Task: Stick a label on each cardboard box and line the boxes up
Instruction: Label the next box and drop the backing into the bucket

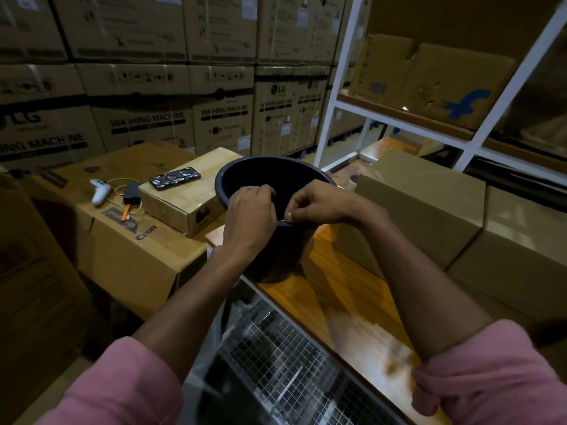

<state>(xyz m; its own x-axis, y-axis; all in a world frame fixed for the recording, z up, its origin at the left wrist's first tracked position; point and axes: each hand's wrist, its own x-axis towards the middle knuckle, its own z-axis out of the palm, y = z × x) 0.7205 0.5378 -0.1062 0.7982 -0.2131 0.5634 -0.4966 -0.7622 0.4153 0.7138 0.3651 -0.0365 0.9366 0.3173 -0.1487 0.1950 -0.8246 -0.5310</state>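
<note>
Both my hands meet over a dark round bucket that stands on the wooden table. My right hand pinches a small pale sliver, apparently a label, just above the bucket's near rim. My left hand has its fingers curled against the same spot, and most of the sliver is hidden between the fingers. Two plain cardboard boxes stand side by side on the right of the table. I can see no label on their visible faces.
A small cardboard box with a phone on top rests on a larger box at the left, next to a white controller and a cable. Stacked washing-machine cartons fill the back. A white shelf rack stands at the right. A wire-mesh basket sits below.
</note>
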